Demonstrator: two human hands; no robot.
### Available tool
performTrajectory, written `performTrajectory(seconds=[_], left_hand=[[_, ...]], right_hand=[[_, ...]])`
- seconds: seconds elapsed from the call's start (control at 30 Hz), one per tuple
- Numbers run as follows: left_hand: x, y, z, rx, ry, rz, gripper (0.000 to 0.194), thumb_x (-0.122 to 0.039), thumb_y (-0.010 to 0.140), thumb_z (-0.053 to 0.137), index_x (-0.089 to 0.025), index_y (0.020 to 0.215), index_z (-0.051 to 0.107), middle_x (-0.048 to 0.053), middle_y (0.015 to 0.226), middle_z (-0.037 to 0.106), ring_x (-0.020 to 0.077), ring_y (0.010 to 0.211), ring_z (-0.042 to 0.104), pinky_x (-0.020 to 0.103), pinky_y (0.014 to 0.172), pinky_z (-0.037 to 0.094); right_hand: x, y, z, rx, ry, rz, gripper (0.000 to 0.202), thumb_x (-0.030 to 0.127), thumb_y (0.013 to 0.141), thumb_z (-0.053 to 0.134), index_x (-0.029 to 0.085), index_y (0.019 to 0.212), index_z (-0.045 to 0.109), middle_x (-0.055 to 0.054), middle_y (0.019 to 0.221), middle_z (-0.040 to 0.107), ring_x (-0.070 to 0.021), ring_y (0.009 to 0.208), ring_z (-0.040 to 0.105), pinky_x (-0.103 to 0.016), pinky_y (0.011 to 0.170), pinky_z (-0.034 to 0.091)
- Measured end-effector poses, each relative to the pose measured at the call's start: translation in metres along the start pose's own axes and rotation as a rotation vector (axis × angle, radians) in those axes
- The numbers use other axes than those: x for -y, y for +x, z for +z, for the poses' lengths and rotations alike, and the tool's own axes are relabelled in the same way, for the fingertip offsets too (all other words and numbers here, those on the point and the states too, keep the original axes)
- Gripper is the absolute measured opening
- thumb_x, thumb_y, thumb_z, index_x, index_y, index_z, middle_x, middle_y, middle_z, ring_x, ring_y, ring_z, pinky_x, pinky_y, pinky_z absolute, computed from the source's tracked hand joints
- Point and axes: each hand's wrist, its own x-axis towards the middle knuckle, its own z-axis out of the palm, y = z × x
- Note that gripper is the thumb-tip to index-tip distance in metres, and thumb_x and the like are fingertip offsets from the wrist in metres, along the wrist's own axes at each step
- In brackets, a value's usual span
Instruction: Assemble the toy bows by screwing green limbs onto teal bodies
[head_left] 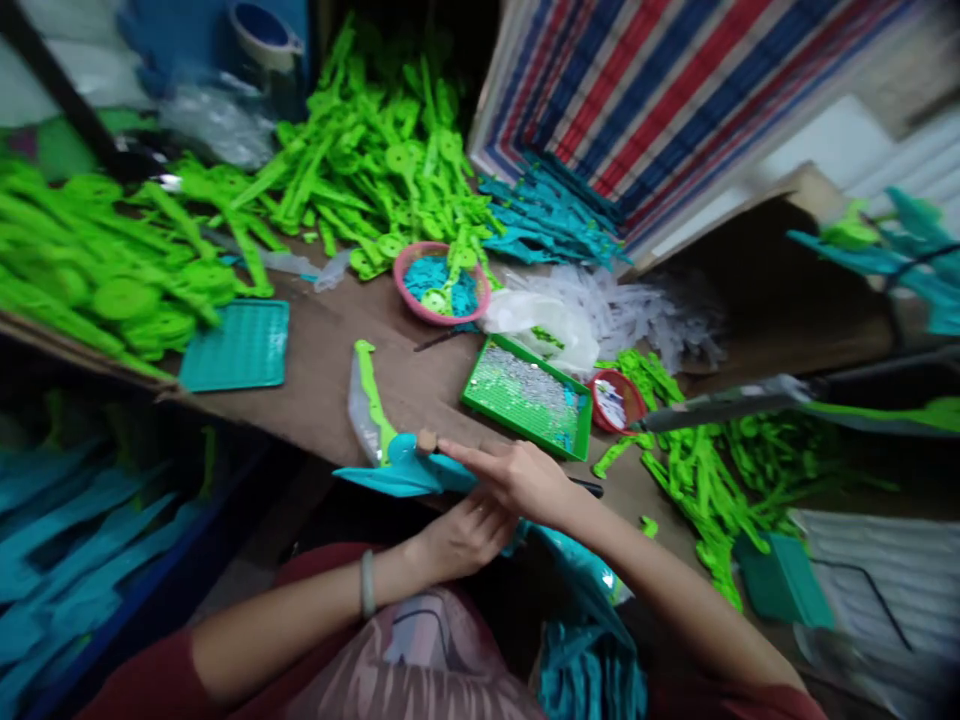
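Observation:
My left hand point(466, 535), a bangle on its wrist, is closed at the table's front edge, below a blue plastic piece point(401, 472); its fingertips are partly hidden by my right hand. My right hand point(525, 478) lies over it, index finger stretched left along the blue piece to a small tan tip or cap at its end. The other right fingers are curled, and what they hold is hidden. A dark rod point(586, 487) sticks out beside the right wrist. Just beyond the blue piece lies a green strip point(369, 395) with a clear part along it.
Bright green parts point(382, 150) are heaped at the back and left. A green tray point(529, 395) of small metal pieces, a pink basket point(403, 292) and a red bowl point(636, 402) stand ahead. A teal tray point(236, 345) lies left. Blue pieces point(67, 540) fill the lower left.

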Motion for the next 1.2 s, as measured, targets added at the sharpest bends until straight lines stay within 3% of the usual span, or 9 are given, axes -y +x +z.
performTrajectory(seconds=[0.2,0.37,0.5,0.57,0.67,0.8,0.97,1.1,1.2], left_hand=[[0.011,0.009,-0.008,0.023,-0.014,-0.03,0.044,-0.009,0.096,0.046,0.002,0.139,0.052,0.03,0.148,0.052,0.0397,0.135,0.055,0.051,0.113,0.04],[0.02,0.016,-0.003,0.035,-0.034,0.003,0.054,-0.026,0.097,0.057,-0.004,0.145,0.048,0.027,0.153,0.044,0.0382,0.138,0.052,0.049,0.116,0.04],[0.02,0.014,-0.001,0.03,-0.024,0.008,0.063,-0.031,0.095,0.062,-0.007,0.15,0.043,0.025,0.154,0.044,0.0388,0.136,0.053,0.049,0.116,0.042],[0.02,0.015,0.0,0.036,-0.02,0.009,0.065,-0.03,0.095,0.062,-0.008,0.152,0.041,0.024,0.154,0.044,0.0389,0.136,0.053,0.05,0.115,0.043],[0.02,0.016,0.0,0.038,0.004,0.025,0.066,-0.029,0.095,0.062,-0.006,0.152,0.04,0.025,0.154,0.044,0.0392,0.135,0.054,0.049,0.113,0.044],[0.021,0.018,-0.001,0.036,0.015,0.043,0.067,-0.031,0.095,0.064,-0.003,0.151,0.041,0.026,0.154,0.044,0.0405,0.135,0.054,0.049,0.113,0.043],[0.021,0.018,0.001,0.029,0.018,0.052,0.066,-0.029,0.095,0.064,-0.002,0.15,0.042,0.026,0.151,0.048,0.0398,0.132,0.058,0.048,0.114,0.041],[0.018,0.027,-0.01,0.048,0.045,0.071,0.058,-0.034,0.097,0.06,0.001,0.142,0.051,0.029,0.142,0.057,0.0398,0.126,0.062,0.048,0.107,0.045],[0.026,0.056,-0.026,0.122,0.013,0.106,0.051,-0.043,0.101,0.051,-0.001,0.127,0.062,0.029,0.131,0.066,0.037,0.12,0.066,0.046,0.1,0.049]], right_hand=[[0.018,-0.121,-0.033,-0.603,0.157,0.331,0.046,0.021,0.103,0.049,0.031,0.147,0.053,-0.003,0.135,0.07,-0.0163,0.117,0.07,-0.03,0.1,0.058],[0.053,-0.223,0.025,-0.984,0.034,0.856,0.047,0.021,0.102,0.047,0.025,0.149,0.051,-0.007,0.123,0.075,-0.0172,0.093,0.078,-0.031,0.085,0.065],[0.058,-0.249,0.08,-0.8,0.152,0.95,0.044,0.025,0.101,0.049,0.026,0.145,0.057,-0.008,0.127,0.074,-0.0234,0.107,0.075,-0.037,0.092,0.063],[0.047,-0.256,0.088,-0.836,0.159,1.01,0.044,0.028,0.102,0.049,0.026,0.146,0.056,-0.008,0.127,0.074,-0.0238,0.112,0.074,-0.039,0.096,0.061],[0.016,-0.269,0.084,-1.046,0.038,1.177,0.051,0.029,0.105,0.039,0.02,0.154,0.043,-0.009,0.11,0.078,-0.0206,0.099,0.076,-0.038,0.093,0.061],[-0.036,-0.288,0.072,-0.87,-0.048,1.271,0.046,0.028,0.101,0.045,0.017,0.144,0.058,-0.011,0.107,0.079,-0.0213,0.093,0.075,-0.033,0.089,0.058],[-0.077,-0.302,0.064,-0.798,-0.108,1.3,0.048,0.028,0.101,0.042,0.02,0.146,0.056,-0.011,0.108,0.078,-0.02,0.085,0.073,-0.03,0.08,0.056],[-0.101,-0.306,0.059,-0.697,-0.136,1.224,0.05,0.023,0.096,0.046,0.019,0.144,0.058,-0.013,0.092,0.074,-0.019,0.071,0.066,-0.03,0.073,0.051],[-0.119,-0.302,0.04,-0.758,-0.376,1.078,0.044,0.038,0.097,0.046,0.016,0.122,0.075,-0.017,0.094,0.07,-0.0277,0.085,0.067,-0.042,0.076,0.052]])
